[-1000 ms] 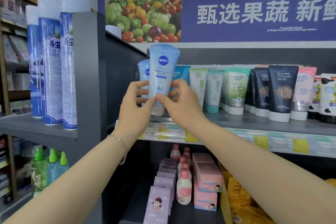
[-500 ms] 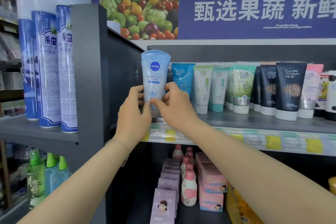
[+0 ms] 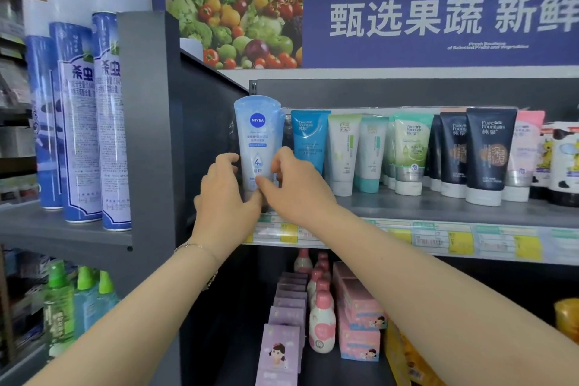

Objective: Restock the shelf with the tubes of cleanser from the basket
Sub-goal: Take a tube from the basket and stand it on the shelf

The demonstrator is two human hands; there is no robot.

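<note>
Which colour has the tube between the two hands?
Pale blue tube, dark blue round logo; head view.

Single head-worn wide-angle view, looking forward and slightly down at a shop shelf (image 3: 438,210) from about the level of its cleanser row. Close in: both forearms reach from the bottom edge to the hands, left hand (image 3: 224,194) and right hand (image 3: 296,188), near frame centre. Faces the back wall squarely, with the fruit-and-vegetable banner (image 3: 407,9) across the top. Left edge takes in a neighbouring shelf's insecticide cans (image 3: 78,119); bottom looks down into a lower tier. Straight lines bowed by lens distortion at the margins.
</note>
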